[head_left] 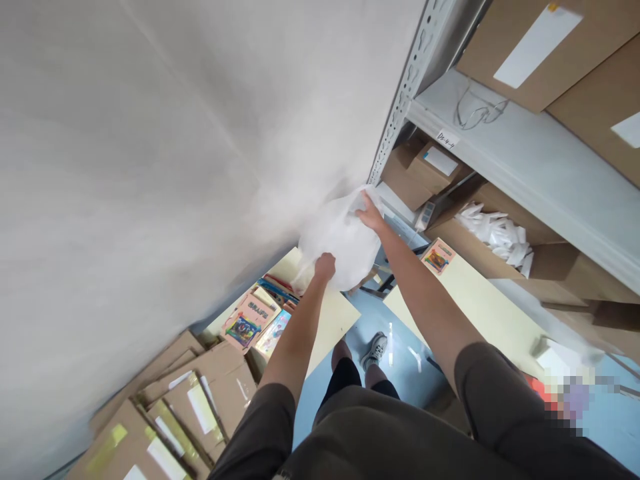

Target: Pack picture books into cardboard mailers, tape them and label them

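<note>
Spreading a white plastic bag point(345, 233) between two bare hands, the person is seen in the head view from above; the bag is near the middle, and the clock directions are counted from it. The left hand point(326, 265) is at 7 o'clock of the bag, fingers curled into a fist and gripping its film. The right hand point(369, 212) touches the bag's upper edge at 1 o'clock, with thumb and index finger apart; whether it also pinches the film, I cannot tell.

Toward 8 o'clock, just beside the left forearm, a pink-covered book point(244, 321) lies with other books on a cream worktop point(327, 320). Further in this same direction, many flattened cardboard boxes point(210, 373) are stacked. A second cream worktop point(480, 297) is at 4 o'clock, and on its near corner, at 3 o'clock, lies another pink-covered book point(439, 255). Behind this corner, an open carton point(553, 261) contains folded white plastic pieces point(495, 230). A perforated metal post point(411, 80) rises at 1 o'clock and joins a grey shelf point(560, 157). At 10 o'clock is a pale wall point(175, 133). Below, at 5 o'clock, one grey shoe point(375, 350) stands on the blue floor point(310, 420).
</note>
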The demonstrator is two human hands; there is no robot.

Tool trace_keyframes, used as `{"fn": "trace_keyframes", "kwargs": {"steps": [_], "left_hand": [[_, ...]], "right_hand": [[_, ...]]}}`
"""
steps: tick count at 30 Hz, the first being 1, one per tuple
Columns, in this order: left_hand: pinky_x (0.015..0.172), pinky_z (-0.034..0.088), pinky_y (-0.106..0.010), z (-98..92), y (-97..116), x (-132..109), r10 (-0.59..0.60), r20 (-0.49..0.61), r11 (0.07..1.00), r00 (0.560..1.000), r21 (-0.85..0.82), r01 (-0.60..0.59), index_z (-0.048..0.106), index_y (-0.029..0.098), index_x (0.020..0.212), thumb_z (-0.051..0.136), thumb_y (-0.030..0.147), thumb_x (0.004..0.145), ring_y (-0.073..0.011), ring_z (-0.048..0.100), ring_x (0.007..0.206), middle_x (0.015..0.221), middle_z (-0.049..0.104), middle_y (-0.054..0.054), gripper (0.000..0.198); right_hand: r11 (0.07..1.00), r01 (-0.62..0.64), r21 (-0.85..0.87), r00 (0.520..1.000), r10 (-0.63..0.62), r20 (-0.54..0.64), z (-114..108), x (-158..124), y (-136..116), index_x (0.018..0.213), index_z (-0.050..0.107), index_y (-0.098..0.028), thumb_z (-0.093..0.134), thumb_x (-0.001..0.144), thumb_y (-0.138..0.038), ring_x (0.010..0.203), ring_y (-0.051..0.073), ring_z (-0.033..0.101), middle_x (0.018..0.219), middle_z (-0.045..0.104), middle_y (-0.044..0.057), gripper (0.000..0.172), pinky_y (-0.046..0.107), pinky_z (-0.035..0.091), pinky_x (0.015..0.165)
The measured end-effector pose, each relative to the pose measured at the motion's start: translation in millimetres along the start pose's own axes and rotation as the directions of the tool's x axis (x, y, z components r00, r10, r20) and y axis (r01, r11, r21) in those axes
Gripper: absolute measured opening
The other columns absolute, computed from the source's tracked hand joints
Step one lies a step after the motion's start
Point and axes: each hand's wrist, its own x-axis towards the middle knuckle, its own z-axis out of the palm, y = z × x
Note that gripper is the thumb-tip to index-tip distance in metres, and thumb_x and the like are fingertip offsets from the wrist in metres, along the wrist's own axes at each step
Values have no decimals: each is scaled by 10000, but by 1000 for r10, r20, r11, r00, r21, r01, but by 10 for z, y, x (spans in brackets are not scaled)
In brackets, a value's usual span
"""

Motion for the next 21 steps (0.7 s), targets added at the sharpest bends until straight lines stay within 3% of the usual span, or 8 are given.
{"fn": "trace_keyframes", "kwargs": {"steps": [3, 6, 8, 11, 15, 18, 21], "left_hand": [[1066, 499, -362, -137, 91, -220, 17, -79, 998, 997, -58, -22, 723, 173, 1380, 464, 123, 1017, -278, 671, 1215, 1260, 725, -187, 449], [1043, 520, -349, -248, 109, -438, -120, -168, 984, 979, -154, 94, 598, 176, 1544, 543, 143, 1000, -269, 722, 1134, 1200, 768, -163, 548], [1073, 518, -354, -299, 91, -577, -182, -214, 965, 960, -226, 133, 678, 163, 1453, 599, 156, 979, -275, 720, 1170, 1210, 780, -159, 481], [1091, 526, -348, -334, 96, -818, -199, -300, 941, 933, -325, 96, 802, 187, 1203, 652, 169, 962, -259, 722, 1177, 1233, 784, -132, 284], [1025, 572, -367, -287, 300, -1273, -187, -393, 903, 900, -430, 0, 811, 199, 1076, 667, 197, 970, -242, 748, 1056, 1110, 798, -116, 179], [1029, 582, -405, -187, 567, -1675, -107, -394, 847, 913, -516, -124, 811, 219, 1076, 680, 182, 938, -245, 743, 1079, 1102, 800, -109, 194], [971, 613, -416, -96, 816, -1987, -28, -323, 700, 946, -682, -212, 809, 255, 1135, 766, 284, 886, -257, 754, 1079, 1158, 804, -97, 254]], "right_hand": [[987, -82, -135, 996, 86, 26, 0, -187, -207, 1481, 644, -133, 645, 923, -325, 1491, 329, 530, 1529, 646, 149, 590, 494, 357, 1292], [968, -135, -213, 988, 149, 50, 132, -778, -271, 1229, 789, -165, 605, 971, -323, 1343, 312, 657, 1322, 774, 127, 354, 438, 454, 1212], [972, -165, -165, 984, 173, 35, 288, -1250, -238, 1240, 782, -192, 628, 970, -323, 1281, 285, 693, 1305, 781, 112, 338, 396, 498, 1159], [967, -252, -49, 964, 255, 73, 573, -1860, -179, 1218, 779, -233, 655, 973, -378, 1226, 273, 718, 1267, 789, 107, 310, 380, 539, 1088], [904, -396, 163, 904, 353, 240, 828, -2336, -243, 1099, 774, -232, 735, 890, -586, 1049, 269, 748, 1018, 801, 77, 412, 375, 600, 924], [888, -377, 264, 917, 317, 243, 746, -2511, -343, 996, 750, -219, 719, 851, -647, 852, 234, 720, 810, 744, 20, 453, 333, 600, 766], [966, -187, 180, 979, 169, 113, 420, -2661, -373, 864, 720, -215, 665, 873, -619, 765, 221, 668, 707, 686, 5, 408, 320, 572, 705]]}}
